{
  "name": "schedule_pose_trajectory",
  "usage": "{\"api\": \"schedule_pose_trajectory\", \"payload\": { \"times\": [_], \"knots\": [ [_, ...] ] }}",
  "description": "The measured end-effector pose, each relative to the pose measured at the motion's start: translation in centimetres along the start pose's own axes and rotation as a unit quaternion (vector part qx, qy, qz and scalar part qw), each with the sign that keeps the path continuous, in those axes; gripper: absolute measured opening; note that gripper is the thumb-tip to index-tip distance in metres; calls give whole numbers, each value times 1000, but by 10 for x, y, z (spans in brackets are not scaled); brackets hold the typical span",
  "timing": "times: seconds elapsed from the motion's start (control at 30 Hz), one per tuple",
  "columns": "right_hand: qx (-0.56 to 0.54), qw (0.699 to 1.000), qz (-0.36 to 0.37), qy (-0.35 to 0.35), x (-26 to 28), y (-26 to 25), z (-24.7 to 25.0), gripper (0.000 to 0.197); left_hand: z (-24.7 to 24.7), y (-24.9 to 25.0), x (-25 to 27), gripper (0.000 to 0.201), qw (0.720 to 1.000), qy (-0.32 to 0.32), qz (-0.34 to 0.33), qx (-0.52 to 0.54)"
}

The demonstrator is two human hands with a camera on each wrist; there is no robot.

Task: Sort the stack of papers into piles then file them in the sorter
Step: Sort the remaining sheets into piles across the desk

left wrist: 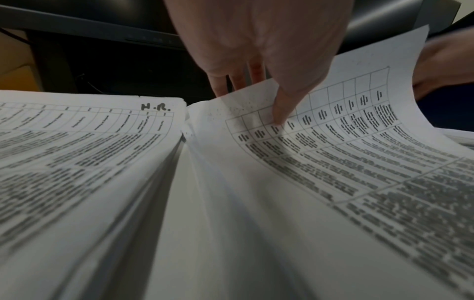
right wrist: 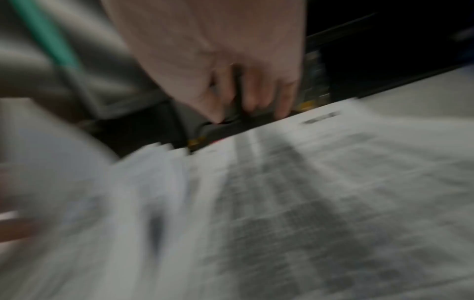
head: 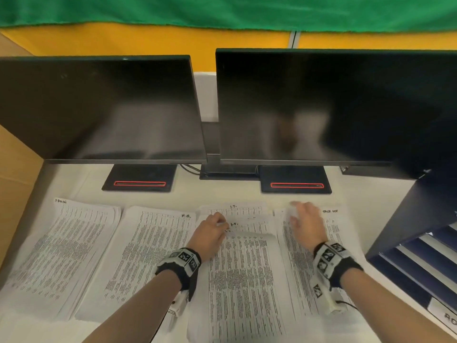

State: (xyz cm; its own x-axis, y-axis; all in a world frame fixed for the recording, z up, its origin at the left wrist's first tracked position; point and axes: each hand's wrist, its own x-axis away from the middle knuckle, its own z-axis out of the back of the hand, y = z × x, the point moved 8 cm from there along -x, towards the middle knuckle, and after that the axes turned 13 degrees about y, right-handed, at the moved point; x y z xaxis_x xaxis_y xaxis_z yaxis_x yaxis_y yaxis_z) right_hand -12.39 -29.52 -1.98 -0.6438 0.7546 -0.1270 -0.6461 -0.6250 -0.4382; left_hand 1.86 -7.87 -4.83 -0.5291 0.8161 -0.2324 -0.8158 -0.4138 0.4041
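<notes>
Four paper piles lie side by side on the white table [head: 247, 194]: a far-left pile [head: 64, 248], the "H.R." pile [head: 148, 253] [left wrist: 77, 146], the "I.T." pile [head: 237, 210] and the "TASK LIST" pile [head: 333, 226] [right wrist: 333, 182]. My left hand [head: 222, 225] [left wrist: 256, 97] pinches the top left corner of a printed sheet [head: 244, 280] [left wrist: 346, 142]: the thumb [left wrist: 278, 113] lies on top, the fingers [left wrist: 231, 85] underneath, and the sheet's far edge curls up over the I.T. pile. Blurred, my right hand [head: 296, 214] [right wrist: 246, 109] hovers over the task list pile's far edge, fingers loosely curled, holding nothing.
The dark blue sorter [head: 418, 219] stands at the right, its slots facing me with papers in them. Two dark monitors [head: 103, 107] [head: 321, 107] on black stands line the back of the table. A cardboard box [head: 14, 184] borders the left side.
</notes>
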Motion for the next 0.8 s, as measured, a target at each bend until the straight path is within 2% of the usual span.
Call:
{"api": "schedule_pose_trajectory", "payload": {
  "times": [0.07,0.1,0.23,0.33,0.47,0.53,0.63,0.7,0.8],
  "knots": [
    [-41,994,53,-83,17,-31,-29,32,3,1,0,25,1000,5,0,7],
    [-41,993,55,-93,19,-37,-36,29,5,2,-1,24,1000,9,-1,9],
    [-40,997,55,-37,14,-42,-32,14,10,1,2,20,1000,16,-1,12],
    [-43,997,70,-15,15,-42,-27,15,9,-1,3,19,1000,19,-3,13],
    [-109,993,21,-49,20,-37,-28,18,6,2,1,19,1000,21,-3,20],
    [-117,991,6,-69,23,-38,-29,12,6,3,0,20,1000,15,0,21],
    [-143,988,-3,-65,26,-38,-26,17,6,5,0,21,1000,8,4,16],
    [-165,984,-12,-59,28,-36,-23,8,7,7,-1,20,1000,12,-3,13],
    [-200,975,10,-94,36,-39,-25,11,7,8,-1,20,1000,12,-10,5]
  ]
}}
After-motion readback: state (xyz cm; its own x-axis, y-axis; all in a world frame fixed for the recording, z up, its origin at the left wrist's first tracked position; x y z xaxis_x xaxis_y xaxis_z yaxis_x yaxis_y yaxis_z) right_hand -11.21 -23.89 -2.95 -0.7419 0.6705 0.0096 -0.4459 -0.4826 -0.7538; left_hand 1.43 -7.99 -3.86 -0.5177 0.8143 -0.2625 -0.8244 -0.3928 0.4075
